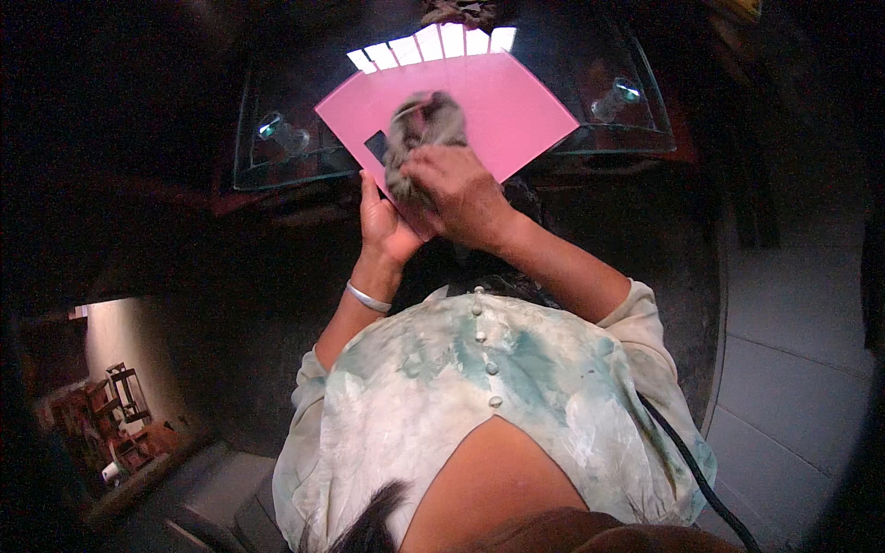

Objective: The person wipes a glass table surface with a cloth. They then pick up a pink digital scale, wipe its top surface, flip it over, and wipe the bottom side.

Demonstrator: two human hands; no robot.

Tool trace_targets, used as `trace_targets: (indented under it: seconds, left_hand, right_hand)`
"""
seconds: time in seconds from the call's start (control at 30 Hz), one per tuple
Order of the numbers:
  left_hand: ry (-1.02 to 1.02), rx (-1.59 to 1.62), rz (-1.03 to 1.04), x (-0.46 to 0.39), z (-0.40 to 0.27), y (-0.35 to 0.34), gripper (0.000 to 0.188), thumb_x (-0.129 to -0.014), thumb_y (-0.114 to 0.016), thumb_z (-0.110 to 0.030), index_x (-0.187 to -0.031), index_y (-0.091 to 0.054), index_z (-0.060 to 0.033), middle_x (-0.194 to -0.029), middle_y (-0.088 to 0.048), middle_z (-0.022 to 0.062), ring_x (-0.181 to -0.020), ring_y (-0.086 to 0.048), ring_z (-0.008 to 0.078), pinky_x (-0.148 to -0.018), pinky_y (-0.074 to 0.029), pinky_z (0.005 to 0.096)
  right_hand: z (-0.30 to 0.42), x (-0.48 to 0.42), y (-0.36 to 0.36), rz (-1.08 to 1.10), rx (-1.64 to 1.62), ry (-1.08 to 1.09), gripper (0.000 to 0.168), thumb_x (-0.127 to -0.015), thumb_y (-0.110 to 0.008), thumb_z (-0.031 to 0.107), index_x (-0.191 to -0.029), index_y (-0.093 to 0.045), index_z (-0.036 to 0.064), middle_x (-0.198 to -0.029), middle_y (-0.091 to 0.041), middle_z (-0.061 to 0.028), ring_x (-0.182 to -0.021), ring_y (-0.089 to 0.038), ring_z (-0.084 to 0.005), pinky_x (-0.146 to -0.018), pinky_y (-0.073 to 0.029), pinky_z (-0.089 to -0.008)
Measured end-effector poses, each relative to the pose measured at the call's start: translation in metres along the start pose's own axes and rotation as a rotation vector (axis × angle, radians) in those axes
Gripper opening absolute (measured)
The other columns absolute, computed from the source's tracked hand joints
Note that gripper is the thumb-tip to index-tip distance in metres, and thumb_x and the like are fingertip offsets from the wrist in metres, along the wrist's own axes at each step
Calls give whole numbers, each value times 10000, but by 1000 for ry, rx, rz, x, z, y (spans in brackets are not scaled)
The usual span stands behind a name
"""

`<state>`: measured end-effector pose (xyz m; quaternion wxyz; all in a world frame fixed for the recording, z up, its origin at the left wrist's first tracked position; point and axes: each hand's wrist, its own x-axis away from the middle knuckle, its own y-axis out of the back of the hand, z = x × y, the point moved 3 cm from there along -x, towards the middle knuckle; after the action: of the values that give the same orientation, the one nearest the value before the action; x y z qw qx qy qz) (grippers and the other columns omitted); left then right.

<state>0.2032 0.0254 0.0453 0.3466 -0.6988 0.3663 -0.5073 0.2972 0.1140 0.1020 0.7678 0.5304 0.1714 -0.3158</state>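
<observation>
A flat pink panel with a glossy face and a small dark rectangular patch near its left edge lies tilted in front of me, over the near edge of a glass tabletop. My left hand holds the panel at its lower left edge, thumb up along the side. In my right hand is a crumpled grey cloth, pressed on the panel's face; both look slightly blurred. A barred window's bright reflection crosses the panel's far edge.
The glass tabletop reaches out on both sides of the panel, with a round clear support at right and another at left. Brownish crumpled material lies beyond the panel. Pale floor tiles show at right.
</observation>
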Motion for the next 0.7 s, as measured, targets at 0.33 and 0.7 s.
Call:
trace_targets:
  seconds: [0.33, 0.7]
  left_hand:
    - [-68, 10, 261, -8, 2, 2, 803, -917, -267, -682, -1430, -338, -68, -1435, -408, 159, -1314, -406, 327, -1102, -309, 510]
    - [73, 251, 494, -13, 1, 14, 800, -918, -271, -678, -1416, -359, -58, -1428, -419, 152, -1308, -415, 327, -1102, -314, 510]
  right_hand:
    - [-104, -23, 42, -203, 414, -244, 293, -727, -634, 122, -1013, -610, 65, -994, -648, -155, -907, -630, -332, -840, -484, -440]
    - [-28, 5, 27, -31, 163, 12, 346, -708, -679, 115, -1040, -597, 58, -1090, -617, -158, -1005, -604, -335, -883, -466, -441]
